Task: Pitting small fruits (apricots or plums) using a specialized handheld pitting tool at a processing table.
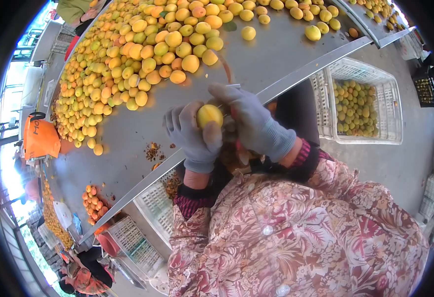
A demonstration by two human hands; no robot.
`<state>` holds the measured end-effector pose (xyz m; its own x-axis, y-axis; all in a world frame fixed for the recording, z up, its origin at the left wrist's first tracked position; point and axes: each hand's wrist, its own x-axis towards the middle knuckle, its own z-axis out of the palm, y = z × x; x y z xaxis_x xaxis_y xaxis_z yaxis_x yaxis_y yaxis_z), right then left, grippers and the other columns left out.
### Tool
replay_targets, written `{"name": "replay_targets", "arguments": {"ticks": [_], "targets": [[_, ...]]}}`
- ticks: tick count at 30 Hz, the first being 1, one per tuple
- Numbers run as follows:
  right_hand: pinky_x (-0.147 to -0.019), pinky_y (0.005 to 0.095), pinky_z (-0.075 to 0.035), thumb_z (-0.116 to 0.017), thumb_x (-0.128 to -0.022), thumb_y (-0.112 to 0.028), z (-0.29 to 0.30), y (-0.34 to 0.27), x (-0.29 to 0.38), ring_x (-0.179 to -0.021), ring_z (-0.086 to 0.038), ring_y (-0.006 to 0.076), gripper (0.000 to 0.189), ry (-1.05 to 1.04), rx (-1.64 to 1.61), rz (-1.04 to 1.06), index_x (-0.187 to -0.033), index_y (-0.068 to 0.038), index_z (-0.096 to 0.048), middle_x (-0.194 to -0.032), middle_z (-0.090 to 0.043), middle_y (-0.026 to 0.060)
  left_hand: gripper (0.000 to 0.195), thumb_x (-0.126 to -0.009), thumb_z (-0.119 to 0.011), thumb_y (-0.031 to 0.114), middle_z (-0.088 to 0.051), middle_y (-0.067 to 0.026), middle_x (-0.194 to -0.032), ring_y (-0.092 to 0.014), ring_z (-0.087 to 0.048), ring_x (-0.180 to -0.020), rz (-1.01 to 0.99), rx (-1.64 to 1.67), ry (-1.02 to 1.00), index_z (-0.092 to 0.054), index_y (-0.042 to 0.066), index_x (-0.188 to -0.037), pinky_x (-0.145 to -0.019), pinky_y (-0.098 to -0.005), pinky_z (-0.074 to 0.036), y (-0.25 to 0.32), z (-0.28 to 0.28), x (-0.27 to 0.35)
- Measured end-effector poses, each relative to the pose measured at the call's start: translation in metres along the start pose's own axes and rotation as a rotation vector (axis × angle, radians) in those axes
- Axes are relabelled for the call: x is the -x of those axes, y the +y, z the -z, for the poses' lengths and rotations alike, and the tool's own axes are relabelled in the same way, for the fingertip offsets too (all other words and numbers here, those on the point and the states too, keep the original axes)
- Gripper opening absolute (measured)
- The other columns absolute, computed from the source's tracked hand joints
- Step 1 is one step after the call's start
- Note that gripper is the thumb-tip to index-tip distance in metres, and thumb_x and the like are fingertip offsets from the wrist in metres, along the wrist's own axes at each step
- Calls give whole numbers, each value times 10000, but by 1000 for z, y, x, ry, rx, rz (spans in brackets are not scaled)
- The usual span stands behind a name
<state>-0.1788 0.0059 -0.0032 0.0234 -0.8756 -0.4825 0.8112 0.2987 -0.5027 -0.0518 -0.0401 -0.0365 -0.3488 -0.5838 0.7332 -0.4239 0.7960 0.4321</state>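
Observation:
Gripped in the grey glove of my left hand is a yellow apricot, its seam turned up. My right hand, gloved too, is curled right beside the fruit. It appears closed on a small tool with red on it, mostly hidden by the fingers and blurred. A thin, curved brown strip rises above the right fingers; what it belongs to is unclear. Both hands are over the near edge of a metal sorting table. Beyond them spreads a large heap of yellow and orange apricots.
A white plastic crate holding apricots stands at right; another crate is under the table edge. Orange-red fruit and dark scraps lie on the table. An orange bag sits at left. Other people are nearby.

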Motion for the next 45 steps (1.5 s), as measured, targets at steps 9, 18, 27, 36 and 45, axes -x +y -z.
{"name": "replay_targets", "arguments": {"ticks": [9, 18, 27, 36, 45], "targets": [[-545, 188, -440, -585, -871, -339, 3, 22, 6, -609, -523, 47, 307, 30, 396, 362, -880, -32, -588, -729, -579, -2, 518, -821, -479, 581, -518, -77, -913, -268, -483, -811, -109, -244, -100, -531, 80, -943, -788, -435, -360, 4, 6, 9], [-795, 276, -437, -423, -936, -204, 1, 20, 17, -850, -518, 130, 243, -49, 623, 517, -931, -9, -568, -881, -592, 101, 512, -836, -428, 548, -547, -103, -895, -303, -513, -838, -218, -141, -113, -546, 59, -931, -787, -438, -362, 2, 7, 3], [-728, 291, -469, -522, -881, -230, 23, 24, 11, -789, -566, 137, 283, 18, 1095, 1258, -969, 32, -583, -859, -613, 90, 403, -803, -496, 475, -528, -80, -824, -261, -478, -758, -378, -342, -330, -537, 75, -802, -764, -406, -340, 14, 21, -20], [-519, 249, -424, -594, -769, -234, 3, 15, -6, -528, -500, 74, 256, 290, 278, 309, -673, 3, -595, -564, -543, 31, 285, -825, -492, 336, -542, -82, -646, -299, -513, -615, 85, -232, -208, -557, 65, -763, -618, -405, -369, 19, -11, -2], [-530, 231, -433, -608, -802, -229, 12, 7, -31, -570, -510, 63, 211, 258, 336, 511, -709, -41, -621, -629, -567, -1, 410, -902, -458, 377, -626, -113, -780, -181, -603, -619, 1732, 1344, 236, -574, -10, -966, -579, -303, -492, 18, -38, -38]]}}
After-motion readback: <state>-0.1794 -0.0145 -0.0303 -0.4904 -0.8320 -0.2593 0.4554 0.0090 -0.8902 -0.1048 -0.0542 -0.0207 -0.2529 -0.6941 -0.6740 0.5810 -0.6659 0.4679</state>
